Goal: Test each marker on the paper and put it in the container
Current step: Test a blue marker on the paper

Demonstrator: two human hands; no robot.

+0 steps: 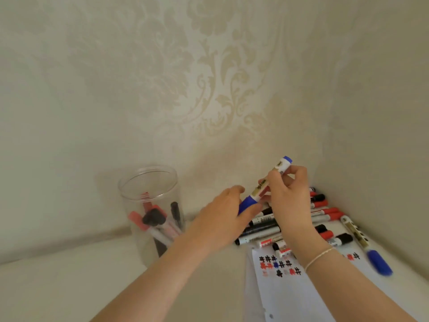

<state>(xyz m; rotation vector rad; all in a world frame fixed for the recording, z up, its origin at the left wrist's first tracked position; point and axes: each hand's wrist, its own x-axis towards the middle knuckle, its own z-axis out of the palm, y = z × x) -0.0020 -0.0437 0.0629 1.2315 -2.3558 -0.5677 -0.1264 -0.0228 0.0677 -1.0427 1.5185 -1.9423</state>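
Two hands meet on one blue marker (pixel 267 184), head view: my right hand (pixel 287 196) grips its barrel, my left hand (pixel 228 212) pinches the cap. A hard tug could fling it before reaching the paper (pixel 290 289) or clear container (pixel 151 205).

white-barrelled marker with blue cap and blue end (pixel 264 185), gold/brown label print. clear plastic jar (pixel 151 212): red- and black-capped markers inside. heap of white-barrelled markers (pixel 325 212): red and black caps. white paper sheet (pixel 290 296): black, red, blue test marks. cream wall (pixel 185 77), beige damask floral pattern.
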